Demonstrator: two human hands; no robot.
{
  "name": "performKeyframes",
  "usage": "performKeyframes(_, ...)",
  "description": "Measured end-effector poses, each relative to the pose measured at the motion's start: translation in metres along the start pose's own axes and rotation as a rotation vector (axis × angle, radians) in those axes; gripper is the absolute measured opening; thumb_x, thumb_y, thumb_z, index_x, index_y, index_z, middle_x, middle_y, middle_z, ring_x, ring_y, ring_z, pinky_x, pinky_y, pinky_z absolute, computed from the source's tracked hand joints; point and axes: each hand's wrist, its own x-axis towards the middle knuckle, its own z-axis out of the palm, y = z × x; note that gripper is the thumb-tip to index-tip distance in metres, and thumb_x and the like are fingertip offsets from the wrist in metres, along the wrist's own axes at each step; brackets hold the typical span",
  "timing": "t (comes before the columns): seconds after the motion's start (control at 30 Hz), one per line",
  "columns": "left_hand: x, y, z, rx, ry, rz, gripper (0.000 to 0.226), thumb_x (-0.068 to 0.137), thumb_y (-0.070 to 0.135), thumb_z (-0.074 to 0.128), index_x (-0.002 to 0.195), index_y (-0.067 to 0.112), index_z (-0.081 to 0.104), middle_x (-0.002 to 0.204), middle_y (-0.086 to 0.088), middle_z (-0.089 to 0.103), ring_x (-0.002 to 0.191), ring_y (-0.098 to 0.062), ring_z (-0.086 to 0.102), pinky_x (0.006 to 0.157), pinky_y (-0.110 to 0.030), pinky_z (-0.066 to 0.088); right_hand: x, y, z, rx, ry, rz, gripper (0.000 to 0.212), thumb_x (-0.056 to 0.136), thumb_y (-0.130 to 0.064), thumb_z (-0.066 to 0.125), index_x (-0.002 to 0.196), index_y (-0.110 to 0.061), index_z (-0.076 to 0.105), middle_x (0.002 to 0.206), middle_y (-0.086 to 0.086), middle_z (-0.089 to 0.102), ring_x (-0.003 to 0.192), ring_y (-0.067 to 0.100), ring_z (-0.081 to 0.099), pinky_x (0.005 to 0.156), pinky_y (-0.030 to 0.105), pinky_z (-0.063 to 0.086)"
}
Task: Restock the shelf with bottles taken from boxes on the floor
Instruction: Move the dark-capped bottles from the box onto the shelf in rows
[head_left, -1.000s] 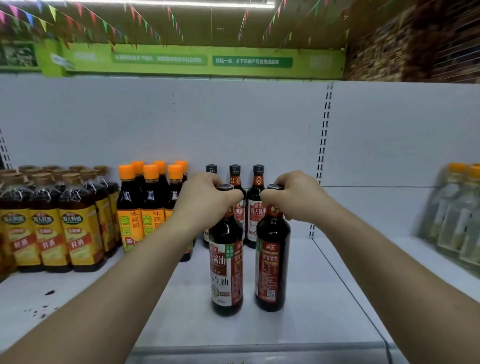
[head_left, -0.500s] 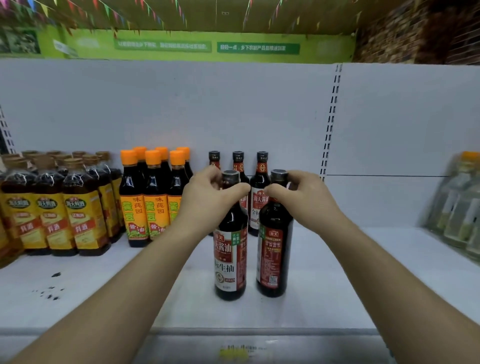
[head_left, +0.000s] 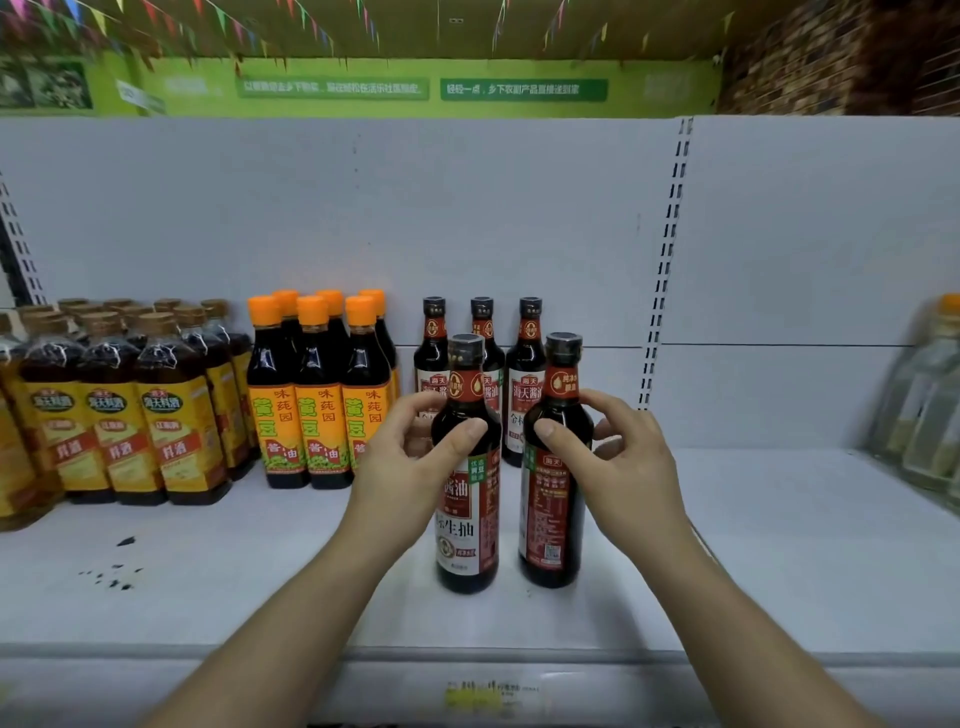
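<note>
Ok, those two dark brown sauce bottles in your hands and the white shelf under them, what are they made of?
Left dark bottle and right dark bottle, both red-labelled: glossy, probably glass, though hard clear plastic is possible; crisp highlights show on their shoulders. Their black caps: dull shrink-sleeved plastic, apparently. White shelf: smooth painted metal, judging by its soft sheen and folded front edge.

A single wide-angle view is taken from head height, faced forward and slightly downward at the shelf (head_left: 208, 597), which is seen from near.
</note>
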Motion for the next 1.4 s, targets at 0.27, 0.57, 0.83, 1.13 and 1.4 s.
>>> performKeyframes(0.27, 0.001, -0.007, -0.001, -0.041, -0.057, -0.044, 0.046, 0.065, 0.071, 0.070, 0.107, 0.059, 0.056, 0.115, 0.008, 0.074, 0.107, -0.008, 0.070, 0.093, -0.043, 0.058, 0.020, 0.014, -0.010, 0.122, -0.181, 0.047, 0.034, 0.087, -0.053, 0.074, 0.120, -0.048, 0.068, 0.114, -0.009, 0.069, 0.102, 0.009, 0.068, 0.087, 0.035, 0.057)
performKeyframes(0.57, -0.003, -0.005, 0.002, -0.059, -0.037, -0.045, 0.045, 0.067, 0.070, 0.067, 0.109, 0.058, 0.053, 0.115, 0.011, 0.072, 0.105, -0.006, 0.070, 0.092, -0.046, 0.059, 0.033, 0.022, -0.027, 0.216, -0.327, 0.180, 0.037, 0.097, -0.046, 0.063, 0.130, -0.029, 0.067, 0.122, -0.009, 0.074, 0.117, 0.011, 0.068, 0.104, 0.050, 0.054)
performKeyframes(0.83, -0.004, -0.008, 0.003, -0.059, -0.023, -0.037, 0.053, 0.065, 0.077, 0.066, 0.113, 0.056, 0.053, 0.116, 0.009, 0.073, 0.107, -0.009, 0.070, 0.091, -0.048, 0.060, 0.009, 0.023, -0.014, 0.119, -0.288, 0.150, 0.063, 0.082, -0.047, 0.082, 0.138, -0.047, 0.054, 0.126, -0.024, 0.062, 0.102, -0.001, 0.068, 0.079, 0.025, 0.053)
performKeyframes(1.13, -0.013, -0.019, -0.002, -0.022, -0.049, -0.044, 0.074, 0.068, 0.072, 0.078, 0.133, 0.062, 0.046, 0.141, 0.008, 0.061, 0.132, -0.011, 0.055, 0.106, -0.044, 0.050, -0.012, 0.043, 0.008, -0.087, -0.210, 0.171, 0.071, 0.072, -0.036, 0.092, 0.126, -0.032, 0.047, 0.109, -0.019, 0.062, 0.097, -0.005, 0.061, 0.076, 0.017, 0.048)
performKeyframes(1.4, -0.024, -0.031, -0.001, 0.090, -0.088, -0.108, 0.101, 0.076, 0.028, 0.090, 0.149, 0.061, 0.028, 0.135, 0.027, 0.049, 0.127, 0.000, 0.046, 0.103, -0.036, 0.045, -0.004, 0.053, -0.001, -0.076, -0.248, 0.184, 0.067, 0.072, -0.033, 0.092, 0.122, -0.031, 0.048, 0.110, -0.022, 0.062, 0.095, -0.008, 0.060, 0.073, 0.014, 0.046)
